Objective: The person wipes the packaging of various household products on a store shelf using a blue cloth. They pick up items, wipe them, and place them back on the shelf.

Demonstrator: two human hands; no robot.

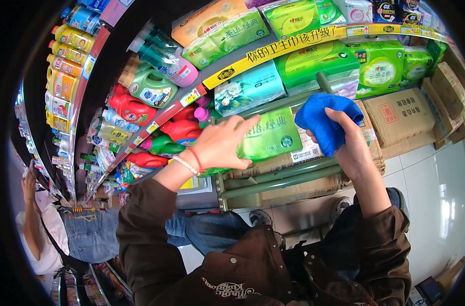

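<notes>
My left hand [221, 144], with a red cord and a white beaded bracelet at the wrist, grips the left end of a green tissue pack [272, 134]. Its fingers lie over the pack's upper edge and the thumb along the lower one. A crumpled blue cloth [324, 120] is bunched in my right hand [349, 147], just right of the pack. Below both hands runs a green tubular metal frame [293, 174], with cardboard cartons [303, 189] behind and under it.
Tissue packs [313, 63] line the shelf ahead, above and below a yellow shelf strip [270, 55]. Detergent bottles [154, 88] crowd the shelves at left. Another person [45, 233] stands at far left. A carton [399, 116] sits at right, beside tiled floor [427, 183].
</notes>
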